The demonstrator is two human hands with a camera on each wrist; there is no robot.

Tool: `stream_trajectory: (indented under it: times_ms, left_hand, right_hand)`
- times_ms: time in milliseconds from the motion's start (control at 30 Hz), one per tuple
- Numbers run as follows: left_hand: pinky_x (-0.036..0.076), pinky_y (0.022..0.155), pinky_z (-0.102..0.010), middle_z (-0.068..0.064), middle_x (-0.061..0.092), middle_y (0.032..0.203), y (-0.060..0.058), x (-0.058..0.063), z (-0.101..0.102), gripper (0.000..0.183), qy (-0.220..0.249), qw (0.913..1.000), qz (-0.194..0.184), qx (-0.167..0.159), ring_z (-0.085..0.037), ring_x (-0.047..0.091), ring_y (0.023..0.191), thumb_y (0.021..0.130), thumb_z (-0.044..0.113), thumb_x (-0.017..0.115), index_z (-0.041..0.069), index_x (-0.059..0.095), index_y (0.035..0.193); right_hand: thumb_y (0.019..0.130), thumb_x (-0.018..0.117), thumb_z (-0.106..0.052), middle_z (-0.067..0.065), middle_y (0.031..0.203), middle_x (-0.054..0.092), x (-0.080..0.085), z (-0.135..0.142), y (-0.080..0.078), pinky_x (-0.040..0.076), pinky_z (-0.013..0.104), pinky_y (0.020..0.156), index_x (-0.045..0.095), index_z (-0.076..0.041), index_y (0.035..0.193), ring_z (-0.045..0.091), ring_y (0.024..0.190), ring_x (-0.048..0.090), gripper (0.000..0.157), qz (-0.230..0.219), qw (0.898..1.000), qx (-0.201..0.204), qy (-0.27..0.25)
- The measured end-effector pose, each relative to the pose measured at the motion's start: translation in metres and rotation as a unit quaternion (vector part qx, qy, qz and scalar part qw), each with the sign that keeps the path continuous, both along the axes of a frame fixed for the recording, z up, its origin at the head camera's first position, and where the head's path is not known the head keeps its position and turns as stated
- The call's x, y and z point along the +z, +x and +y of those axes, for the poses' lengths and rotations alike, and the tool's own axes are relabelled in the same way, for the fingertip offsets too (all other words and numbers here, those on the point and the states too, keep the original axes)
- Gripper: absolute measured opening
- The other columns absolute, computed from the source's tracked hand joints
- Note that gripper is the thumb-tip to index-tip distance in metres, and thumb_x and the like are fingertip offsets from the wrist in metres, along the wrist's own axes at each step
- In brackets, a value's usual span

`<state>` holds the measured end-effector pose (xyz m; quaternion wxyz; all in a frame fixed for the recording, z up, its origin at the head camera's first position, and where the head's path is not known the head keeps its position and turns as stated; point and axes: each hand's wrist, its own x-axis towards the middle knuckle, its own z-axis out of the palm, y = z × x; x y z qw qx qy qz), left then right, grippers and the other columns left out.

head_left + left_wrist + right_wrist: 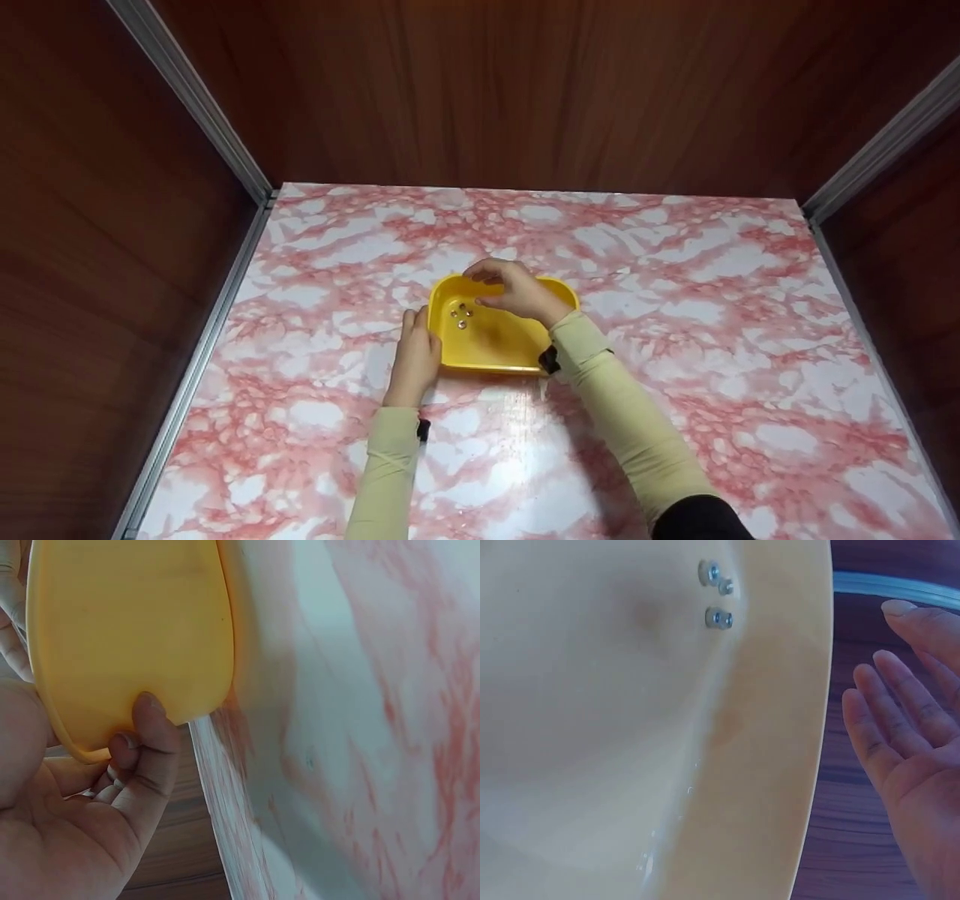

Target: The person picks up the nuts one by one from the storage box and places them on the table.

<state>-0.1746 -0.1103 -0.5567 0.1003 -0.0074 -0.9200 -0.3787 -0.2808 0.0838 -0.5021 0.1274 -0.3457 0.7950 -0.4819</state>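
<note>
A yellow plastic tray point(495, 345) with raised walls rests mid-table, and several small shiny metal pieces point(462, 324) that look like nuts lie on its floor towards the left. My left hand point(416, 356) grips the tray's left side; in the left wrist view, curled fingers point(154, 724) press its outer wall near a corner. Over the tray's far part, my right hand point(517, 291) hovers with fingers loosely bent and nothing held. The right wrist view shows that hand point(922, 720) apart from the rim, with the metal pieces point(718, 618) inside the tray.
The table point(675, 315) has a red and white marbled surface. Dark wood panels point(525, 90) close it in at the back and both sides, with grey metal strips point(202, 97) along the corners.
</note>
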Motion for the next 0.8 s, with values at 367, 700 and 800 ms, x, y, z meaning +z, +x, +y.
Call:
stream_trajectory:
  times_ms: [367,700,800]
  left_hand:
    - [0.049,0.089,-0.037,-0.018,0.042,0.116,-0.001,0.0,0.0,0.047,0.002,1.0,-0.001,0.004,-0.03,0.056,0.092,0.089,-0.004,0.05,-0.01,0.044,0.135]
    - [0.05,0.083,-0.038,-0.018,0.042,0.115,-0.001,-0.001,0.0,0.046,-0.003,1.0,0.005,0.002,-0.029,0.055,0.087,0.09,-0.003,0.049,-0.011,0.044,0.134]
    - [0.049,0.085,-0.038,-0.018,0.042,0.115,-0.001,-0.001,0.0,0.045,-0.004,1.0,0.007,0.002,-0.029,0.055,0.091,0.09,-0.003,0.049,-0.011,0.045,0.134]
  right_hand:
    - [0.083,0.068,0.005,0.015,0.12,0.061,-0.005,-0.002,-0.009,0.043,0.035,0.097,0.061,0.003,0.119,0.027,0.112,0.056,0.037,0.003,0.999,0.015,0.028]
    - [0.084,0.068,0.005,0.021,0.122,0.059,-0.012,-0.004,-0.015,0.041,0.04,0.1,0.059,0.006,0.122,0.035,0.115,0.053,0.04,-0.039,0.998,0.043,0.028]
    - [0.082,0.068,0.007,0.023,0.122,0.058,-0.016,-0.005,-0.016,0.04,0.043,0.1,0.058,0.007,0.122,0.036,0.115,0.053,0.04,-0.051,0.997,0.047,0.025]
